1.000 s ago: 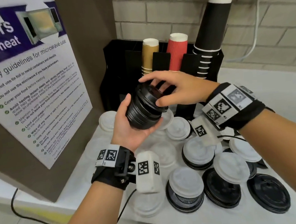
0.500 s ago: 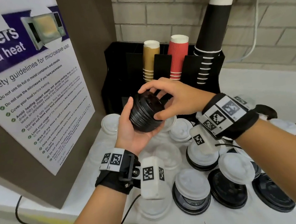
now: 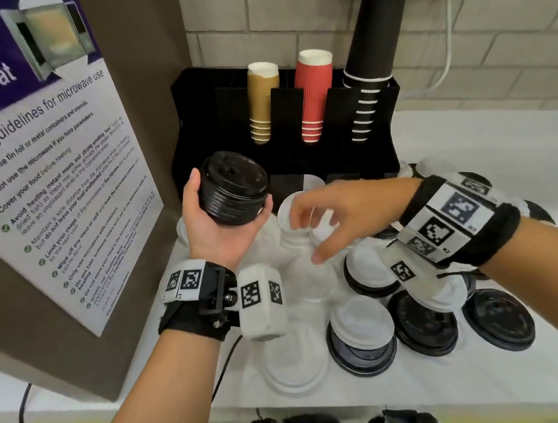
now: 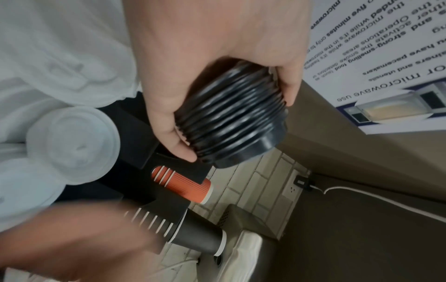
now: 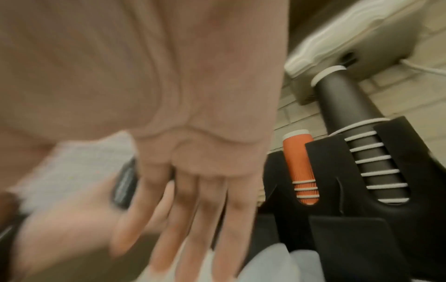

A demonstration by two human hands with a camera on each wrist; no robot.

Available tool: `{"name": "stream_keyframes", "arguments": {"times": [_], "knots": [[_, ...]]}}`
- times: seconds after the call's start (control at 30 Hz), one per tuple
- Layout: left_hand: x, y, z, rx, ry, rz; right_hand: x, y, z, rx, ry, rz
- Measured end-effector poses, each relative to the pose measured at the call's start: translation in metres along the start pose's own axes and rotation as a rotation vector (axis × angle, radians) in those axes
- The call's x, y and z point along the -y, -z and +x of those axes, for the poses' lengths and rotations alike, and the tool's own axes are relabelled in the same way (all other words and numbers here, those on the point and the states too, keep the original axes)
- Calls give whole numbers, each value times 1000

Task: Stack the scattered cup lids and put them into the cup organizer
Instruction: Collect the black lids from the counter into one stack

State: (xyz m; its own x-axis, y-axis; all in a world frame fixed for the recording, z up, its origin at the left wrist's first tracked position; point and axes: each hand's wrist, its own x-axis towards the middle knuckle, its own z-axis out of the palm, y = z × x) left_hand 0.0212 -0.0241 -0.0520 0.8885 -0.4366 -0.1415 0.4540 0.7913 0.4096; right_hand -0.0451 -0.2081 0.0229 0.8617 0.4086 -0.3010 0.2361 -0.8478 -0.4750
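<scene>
My left hand point(image 3: 230, 201) grips a tall stack of black lids point(image 3: 233, 178) from below and the sides, just left of the black cup organizer point(image 3: 198, 116); the ribbed stack point(image 4: 231, 118) fills the left wrist view. My right hand point(image 3: 308, 239) hovers with loosely spread fingers point(image 5: 200, 219) over a white lid point(image 3: 291, 206) in front of the organizer and holds nothing. Several white lids point(image 3: 361, 323) and black lids point(image 3: 499, 319) lie scattered on the white counter point(image 3: 495, 378), some overlapping. The right wrist view is motion-blurred.
The organizer holds upside-down gold point(image 3: 262, 99), red point(image 3: 313, 94) and black cups point(image 3: 377, 46). A brown panel with a microwave poster point(image 3: 59, 165) stands close on the left. A brick wall with a white cable point(image 3: 449, 38) is behind. The counter's front edge is near me.
My right hand has let go of the top of the black stack and dropped down to the white lids. My left hand has turned the stack more upright and shifted it left.
</scene>
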Motion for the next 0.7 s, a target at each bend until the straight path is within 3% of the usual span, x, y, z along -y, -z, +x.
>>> {"name": "stream_keyframes", "arguments": {"times": [0.1,0.23,0.53,0.7], "knots": [[-6,0,-1,-10,-24,-44,-2,-32,-13,400,-130,-266],[-7,-1,-1,-22,-27,-82,-11,-63,-22,518,-200,-447],[-1,-11,-2,-44,-70,-116,-18,-58,-21,423,-118,-360],[1,-16,-4,-49,-102,-100,-17,-23,-8,-28,-35,-340]]}}
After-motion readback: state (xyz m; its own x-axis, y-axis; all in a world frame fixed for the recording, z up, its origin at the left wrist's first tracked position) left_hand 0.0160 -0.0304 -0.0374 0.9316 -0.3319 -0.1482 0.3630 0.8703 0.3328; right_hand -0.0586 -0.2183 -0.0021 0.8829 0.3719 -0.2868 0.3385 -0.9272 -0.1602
